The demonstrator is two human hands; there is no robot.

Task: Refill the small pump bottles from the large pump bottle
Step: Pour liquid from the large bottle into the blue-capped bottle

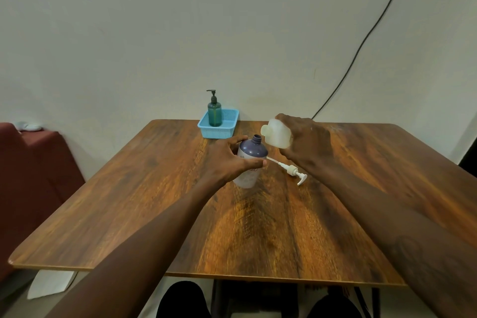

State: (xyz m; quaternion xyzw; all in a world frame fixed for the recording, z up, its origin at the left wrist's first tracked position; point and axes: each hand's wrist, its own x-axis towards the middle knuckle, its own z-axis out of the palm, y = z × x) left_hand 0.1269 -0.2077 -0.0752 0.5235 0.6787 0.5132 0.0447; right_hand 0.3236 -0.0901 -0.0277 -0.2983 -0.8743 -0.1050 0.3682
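The purple bottle (251, 160) stands near the middle of the table (258, 227), its cap off and its narrow neck open. It looks like smooth, fairly stiff plastic. With the top gone it is probably light and easy to knock over, and it would be slick if any liquid ran down the side, so the wide body below the shoulder is the sensible place to hold it. The left hand (227, 160) does just that, fingers behind and thumb in front curled round the middle of the body. Just above and to the right of the neck, not touching it, the white bottle (277, 134) is tipped on its side with its mouth toward the opening. It looks like thin, cloudy plastic that would likely give under a squeeze. The right hand (307, 144) wraps closed round its lower half from above, and how full it is cannot be told. A white pump (293, 170) with its tube lies flat on the table between the hands. At the far edge a green bottle (214, 112), pump on, stands in a blue basket (216, 134).
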